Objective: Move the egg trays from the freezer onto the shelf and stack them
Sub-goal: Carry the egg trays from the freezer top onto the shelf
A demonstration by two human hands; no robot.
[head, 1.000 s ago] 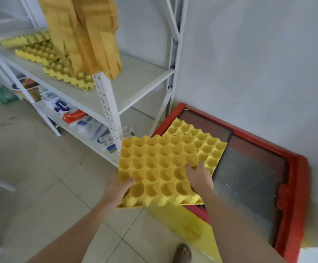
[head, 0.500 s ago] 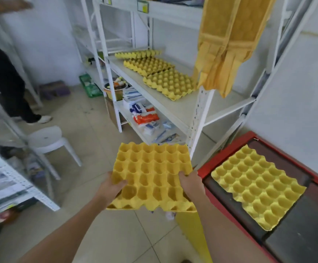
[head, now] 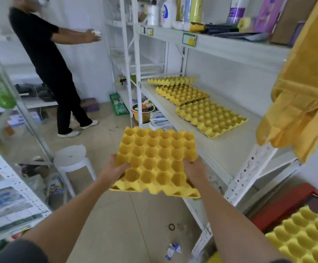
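Note:
I hold a yellow egg tray (head: 157, 158) flat in front of me, over the floor beside the white shelf (head: 224, 149). My left hand (head: 114, 170) grips its near left edge and my right hand (head: 195, 172) grips its near right edge. Three yellow egg trays lie in a row on the shelf: the nearest one (head: 210, 117), a middle one (head: 182, 93) and a far one (head: 171, 80). Another yellow egg tray (head: 304, 238) lies on the red freezer (head: 283, 209) at the bottom right.
A person in black (head: 50, 63) stands at the far left by another rack. A white stool (head: 70, 158) stands on the floor to my left. Yellow bags (head: 302, 88) hang from the shelf's near right. Bottles and boxes fill the upper shelf. Litter lies on the floor tiles.
My view has swung left from the freezer toward the shelf. The held tray has come along with both hands and now sits level beside the shelf; the person in black has come into view.

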